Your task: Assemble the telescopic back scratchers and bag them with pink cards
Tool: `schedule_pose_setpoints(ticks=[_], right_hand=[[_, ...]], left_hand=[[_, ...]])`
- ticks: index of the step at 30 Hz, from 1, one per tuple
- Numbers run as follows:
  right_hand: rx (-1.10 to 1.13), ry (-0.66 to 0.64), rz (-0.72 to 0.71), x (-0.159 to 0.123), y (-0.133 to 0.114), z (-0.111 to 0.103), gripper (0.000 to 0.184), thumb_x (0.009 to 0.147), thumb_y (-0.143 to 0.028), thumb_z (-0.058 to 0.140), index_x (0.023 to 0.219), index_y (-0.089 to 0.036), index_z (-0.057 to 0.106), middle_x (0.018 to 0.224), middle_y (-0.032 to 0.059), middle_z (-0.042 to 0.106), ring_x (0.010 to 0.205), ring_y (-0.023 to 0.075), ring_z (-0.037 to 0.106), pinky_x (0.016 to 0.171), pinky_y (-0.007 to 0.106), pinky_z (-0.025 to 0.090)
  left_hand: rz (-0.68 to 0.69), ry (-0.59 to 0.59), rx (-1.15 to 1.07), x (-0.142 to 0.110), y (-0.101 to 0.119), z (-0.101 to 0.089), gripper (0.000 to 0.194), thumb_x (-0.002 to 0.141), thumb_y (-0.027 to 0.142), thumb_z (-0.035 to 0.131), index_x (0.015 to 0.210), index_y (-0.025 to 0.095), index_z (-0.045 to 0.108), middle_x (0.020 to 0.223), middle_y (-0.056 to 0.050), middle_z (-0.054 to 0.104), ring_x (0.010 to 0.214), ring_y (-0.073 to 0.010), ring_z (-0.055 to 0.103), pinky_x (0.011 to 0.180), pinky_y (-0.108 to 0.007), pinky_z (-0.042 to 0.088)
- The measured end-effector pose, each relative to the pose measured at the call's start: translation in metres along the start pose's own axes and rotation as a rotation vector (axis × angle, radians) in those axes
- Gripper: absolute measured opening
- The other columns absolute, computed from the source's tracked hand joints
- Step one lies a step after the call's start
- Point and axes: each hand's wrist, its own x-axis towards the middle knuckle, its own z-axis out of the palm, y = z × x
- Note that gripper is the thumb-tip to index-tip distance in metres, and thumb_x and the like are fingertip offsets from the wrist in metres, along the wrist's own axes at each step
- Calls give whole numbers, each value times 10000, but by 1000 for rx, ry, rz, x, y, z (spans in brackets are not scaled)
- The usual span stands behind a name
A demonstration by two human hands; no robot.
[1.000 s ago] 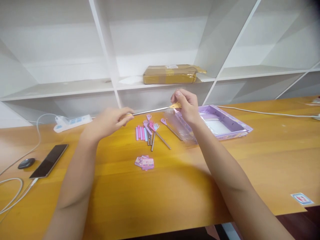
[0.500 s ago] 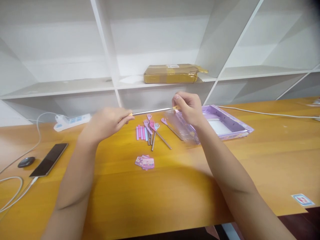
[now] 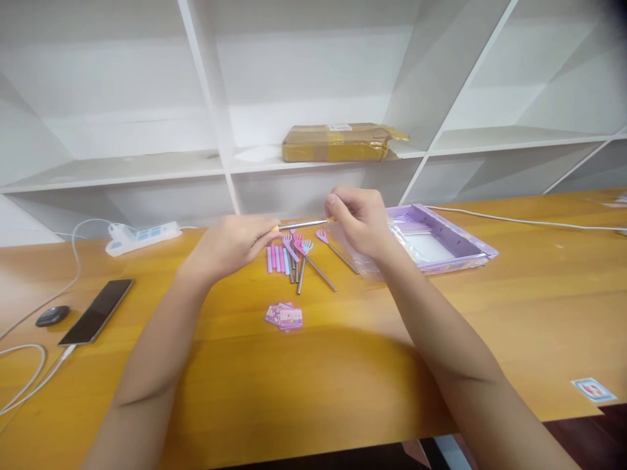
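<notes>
A thin telescopic metal rod (image 3: 302, 224) with a yellow end hangs level above the wooden table, pinched at both ends. My left hand (image 3: 235, 243) grips its left end and my right hand (image 3: 357, 219) grips its right end. Both hands are closed in a pinch. Under the rod lie several small hand-shaped scratchers and pink and blue handles (image 3: 291, 255) on the table. A small stack of pink cards (image 3: 284, 317) lies nearer to me.
A purple box tray (image 3: 441, 240) with clear plastic wrap sits right of my right hand. A phone (image 3: 96, 311), a dark puck (image 3: 51, 315), white cables and a power strip (image 3: 142, 235) are at the left. A brown parcel (image 3: 340, 143) rests on the white shelf.
My hands have come closer together and the rod between them now shows much shorter. Both hands still hold its ends.
</notes>
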Motion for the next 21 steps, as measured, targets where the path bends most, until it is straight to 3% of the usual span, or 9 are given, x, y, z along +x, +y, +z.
schedule_pose_setpoints(ticks=[8,21], right_hand=[[-24,-8,-61,-5,-20,5,470,1126,-388,485,689,-221,440,625,-20,426,599,131,380,639,326,312],[3,-10,-50,-6,-28,7,517,1151,-475,457,700,-220,456,629,-13,468,607,134,420,654,323,336]], left_hand=[[41,38,56,-1,12,-2,381,1177,389,429,962,198,678,775,-10,716,697,-158,653,627,-297,399],[77,111,211,-4,18,2,302,1161,339,481,1128,190,741,814,-40,766,708,-161,683,594,-290,423]])
